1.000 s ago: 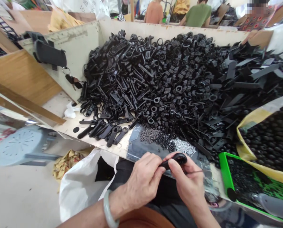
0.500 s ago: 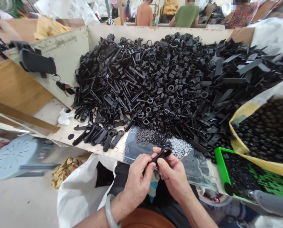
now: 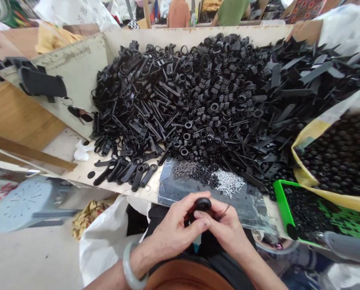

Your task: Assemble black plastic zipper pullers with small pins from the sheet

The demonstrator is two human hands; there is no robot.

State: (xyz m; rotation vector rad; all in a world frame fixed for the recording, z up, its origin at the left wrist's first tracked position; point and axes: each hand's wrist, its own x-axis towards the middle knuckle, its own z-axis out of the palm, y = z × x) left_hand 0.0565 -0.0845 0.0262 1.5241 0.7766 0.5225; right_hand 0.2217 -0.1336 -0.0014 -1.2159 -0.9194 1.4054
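My left hand [image 3: 175, 231] and my right hand [image 3: 226, 229] meet at the near table edge, both closed around one small black plastic part [image 3: 203, 204]. Its rounded end shows between my thumbs; the rest is hidden by my fingers. A pale bangle [image 3: 128, 268] circles my left wrist. Just beyond my hands lies a dark sheet [image 3: 246, 203] with small heaps of tiny black bits [image 3: 198, 172] and silver pins [image 3: 230, 183]. A row of finished black handles [image 3: 128, 171] lies to the left on the table.
A huge pile of black plastic parts [image 3: 216, 96] fills the table. At right are a yellow bag of black caps [image 3: 337, 161] and a green tray [image 3: 307, 217]. A white sack [image 3: 104, 241] hangs below the table edge. A grey stool [image 3: 23, 203] stands left. People sit at the back.
My hands have drawn back toward me with the black part, turning it so its rounded end faces up; my fingers now wrap it more tightly.
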